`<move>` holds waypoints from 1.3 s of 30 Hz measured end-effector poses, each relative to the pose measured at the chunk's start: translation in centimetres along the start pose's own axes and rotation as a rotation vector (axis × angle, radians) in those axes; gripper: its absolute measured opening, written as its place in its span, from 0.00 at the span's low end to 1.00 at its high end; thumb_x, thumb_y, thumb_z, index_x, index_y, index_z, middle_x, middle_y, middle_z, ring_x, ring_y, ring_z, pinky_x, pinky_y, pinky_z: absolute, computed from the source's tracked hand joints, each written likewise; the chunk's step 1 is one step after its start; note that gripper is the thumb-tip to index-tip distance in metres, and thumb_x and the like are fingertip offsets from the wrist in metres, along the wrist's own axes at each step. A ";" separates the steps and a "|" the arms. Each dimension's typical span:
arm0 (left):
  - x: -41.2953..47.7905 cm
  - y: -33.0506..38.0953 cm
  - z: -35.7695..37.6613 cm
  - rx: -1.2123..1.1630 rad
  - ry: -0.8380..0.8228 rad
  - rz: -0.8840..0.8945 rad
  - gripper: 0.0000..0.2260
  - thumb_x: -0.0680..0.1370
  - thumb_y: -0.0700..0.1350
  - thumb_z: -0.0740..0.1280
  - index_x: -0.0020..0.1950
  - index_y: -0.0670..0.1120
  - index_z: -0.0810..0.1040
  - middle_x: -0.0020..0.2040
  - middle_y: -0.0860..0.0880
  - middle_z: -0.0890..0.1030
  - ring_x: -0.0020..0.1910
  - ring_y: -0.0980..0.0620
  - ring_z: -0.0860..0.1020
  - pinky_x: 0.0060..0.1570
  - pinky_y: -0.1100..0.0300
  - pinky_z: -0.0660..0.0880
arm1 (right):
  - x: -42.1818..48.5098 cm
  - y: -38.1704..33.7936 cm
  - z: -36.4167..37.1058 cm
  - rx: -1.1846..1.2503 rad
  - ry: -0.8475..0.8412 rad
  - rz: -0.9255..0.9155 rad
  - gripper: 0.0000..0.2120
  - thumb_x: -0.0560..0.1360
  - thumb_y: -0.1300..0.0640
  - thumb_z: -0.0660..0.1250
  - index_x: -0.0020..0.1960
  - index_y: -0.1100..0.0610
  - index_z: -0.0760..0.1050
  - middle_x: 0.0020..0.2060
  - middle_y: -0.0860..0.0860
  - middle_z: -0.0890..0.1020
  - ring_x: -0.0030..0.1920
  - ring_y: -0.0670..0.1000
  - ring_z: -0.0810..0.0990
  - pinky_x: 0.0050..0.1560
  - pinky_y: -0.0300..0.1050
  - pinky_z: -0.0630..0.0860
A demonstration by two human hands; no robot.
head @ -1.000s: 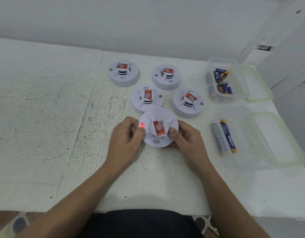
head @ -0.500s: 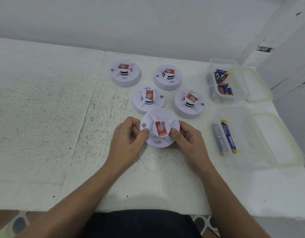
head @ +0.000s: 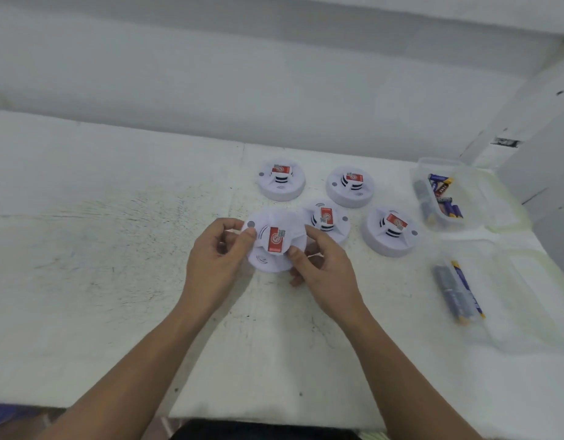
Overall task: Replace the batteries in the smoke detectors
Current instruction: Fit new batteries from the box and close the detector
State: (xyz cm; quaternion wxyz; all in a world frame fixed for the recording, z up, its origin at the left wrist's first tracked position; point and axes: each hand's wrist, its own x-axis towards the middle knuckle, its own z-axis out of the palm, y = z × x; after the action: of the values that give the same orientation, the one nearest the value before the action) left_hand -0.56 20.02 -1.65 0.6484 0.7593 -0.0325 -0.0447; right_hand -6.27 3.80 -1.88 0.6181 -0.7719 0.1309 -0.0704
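Fingers of the left hand (head: 217, 259) curl round the left edge of a white smoke detector (head: 274, 246), with the thumb pressed on its top next to a small grey button. Fingers of the right hand (head: 321, 265) pinch the right edge of the same detector, thumb on top and the other fingers tucked under it. Both hands grip it and hold it tipped up a little off the white table (head: 115, 265), with its red sticker facing up. It looks like the person is busy with this one detector, maybe getting ready to twist it open or turn it over, but I cannot see the battery slot, so I cannot tell if new batteries are in it. Four more detectors sit just behind it: one at the back left (head: 281, 180), one at the back right (head: 350, 186), one in the middle (head: 327, 221) just beside the held one, and one on the right (head: 391, 231). Well off to the right is a clear plastic box with many batteries (head: 440, 193). Nearer is a second clear box (head: 512, 300) with just a few batteries (head: 458, 292) lying in it. Next, I think the hands need to hold one half firm and turn the other, or flip it to get at the back. Then one hand must reach right for batteries.
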 end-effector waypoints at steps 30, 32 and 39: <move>9.8 -1.8 -4.6 0.608 -0.137 -0.054 0.07 0.77 0.54 0.63 0.47 0.54 0.79 0.42 0.58 0.80 0.46 0.53 0.77 0.56 0.52 0.66 | 6.6 -3.9 6.1 -0.614 -0.140 0.251 0.16 0.77 0.47 0.64 0.38 0.59 0.69 0.34 0.60 0.81 0.33 0.57 0.81 0.38 0.52 0.80; 10.5 -1.6 -4.4 0.583 -0.159 -0.071 0.06 0.75 0.54 0.64 0.48 0.54 0.78 0.44 0.57 0.80 0.47 0.54 0.77 0.58 0.50 0.68 | 7.0 -4.7 5.6 -0.624 -0.172 0.301 0.16 0.77 0.48 0.64 0.39 0.61 0.72 0.37 0.62 0.84 0.36 0.59 0.83 0.41 0.52 0.81; 13.9 0.9 -1.1 0.564 -0.281 -0.095 0.15 0.77 0.56 0.62 0.58 0.49 0.75 0.56 0.49 0.79 0.51 0.48 0.77 0.57 0.48 0.74 | 11.6 -7.7 2.7 -0.586 0.011 0.328 0.10 0.77 0.59 0.60 0.49 0.66 0.77 0.33 0.60 0.82 0.31 0.55 0.83 0.35 0.45 0.78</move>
State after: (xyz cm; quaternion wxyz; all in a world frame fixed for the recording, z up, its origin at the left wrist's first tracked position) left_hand 13.34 19.48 -1.00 0.3985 0.8963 -0.0971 -0.1687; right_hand 6.45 4.54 4.36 0.3724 -0.8850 0.2714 0.0665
